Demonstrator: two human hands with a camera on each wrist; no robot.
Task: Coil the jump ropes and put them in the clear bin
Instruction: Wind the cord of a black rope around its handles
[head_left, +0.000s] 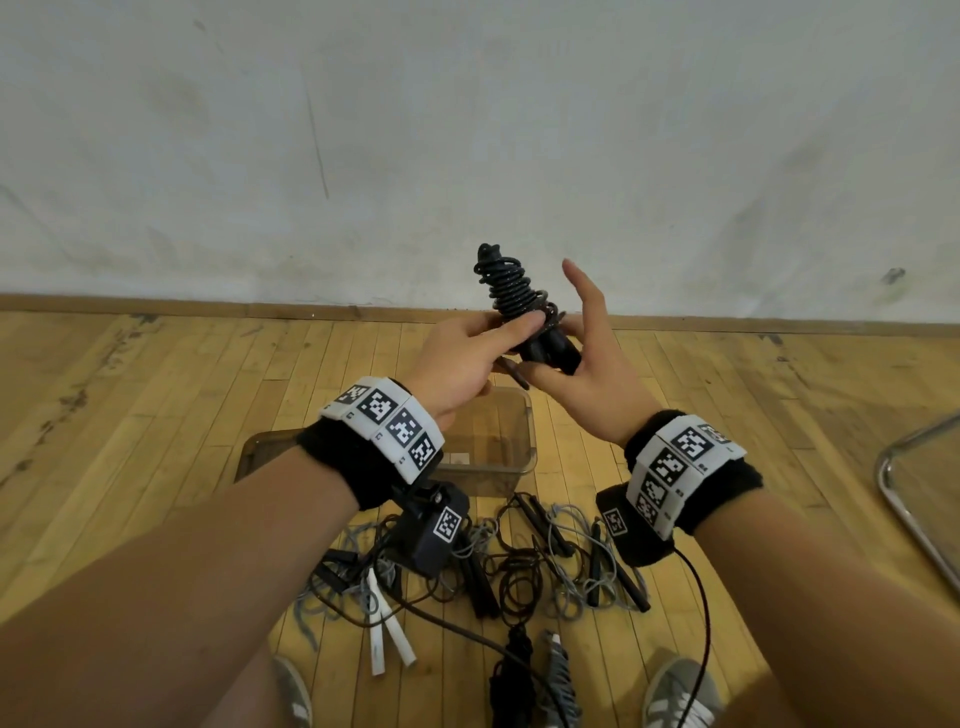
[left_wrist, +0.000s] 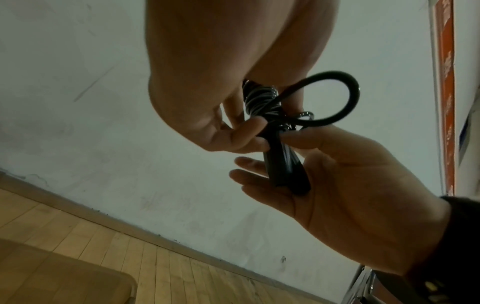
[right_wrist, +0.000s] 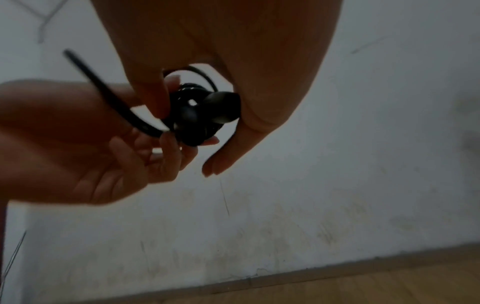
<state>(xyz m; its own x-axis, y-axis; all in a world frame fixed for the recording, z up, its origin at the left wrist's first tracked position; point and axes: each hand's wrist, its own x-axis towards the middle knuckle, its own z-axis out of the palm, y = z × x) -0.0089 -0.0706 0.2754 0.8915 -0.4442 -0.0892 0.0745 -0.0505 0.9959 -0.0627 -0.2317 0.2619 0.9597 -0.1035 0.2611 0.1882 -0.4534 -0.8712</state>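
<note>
Black jump rope (head_left: 519, 301): cord wound in tight turns around its paired handles, held upright in front of the wall, above the clear bin (head_left: 511, 441); one loose loop (left_wrist: 335, 96) and a short tail not yet tucked. Left hand (head_left: 462, 358): grip pinching the cord at the base of the winding. Right hand (head_left: 582, 364): lower fingers cradling the handle ends, forefinger extended upward. Clear bin: on the wooden floor, seemingly empty, though part is hidden by the hands. Remaining stock: tangled pile of ropes (head_left: 519, 561), black and grey, some with white handles, uncoiled on the floor nearer the feet. Progress: first coil nearly complete; nothing visibly binned.
</note>
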